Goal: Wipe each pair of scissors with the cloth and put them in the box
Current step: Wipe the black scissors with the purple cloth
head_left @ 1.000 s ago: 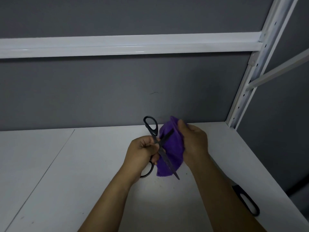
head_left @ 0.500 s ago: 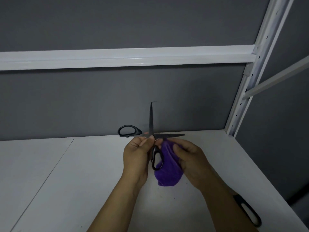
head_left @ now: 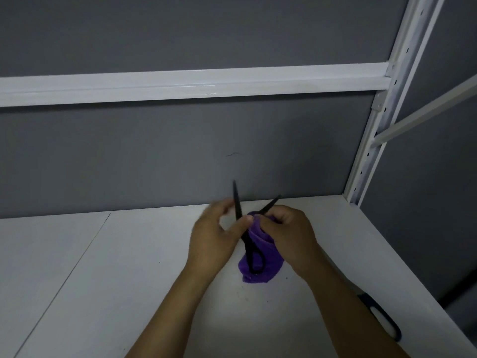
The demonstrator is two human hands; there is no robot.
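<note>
- Left hand [head_left: 214,244] has its grip pinched on the open black scissors [head_left: 238,210], above the shelf's [head_left: 129,280] back edge.
- Right hand [head_left: 291,239] has its grip clenched on the purple cloth [head_left: 271,264], round 1 blade.
- Second scissors [head_left: 384,319] lie at the shelf's right edge.

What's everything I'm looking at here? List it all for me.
black scissors: 1, black, held between both hands, blades apart
cloth: 1, purple, in the right hand
second scissors: 1, dark handle, table's right edge, partly under the forearm
table: 1, white, underneath
wall: 1, grey, behind
rail: 1, white, across the wall
post: 1, white, far right corner
left hand: 1, grips the black scissors
right hand: 1, holds the cloth against one blade
</note>
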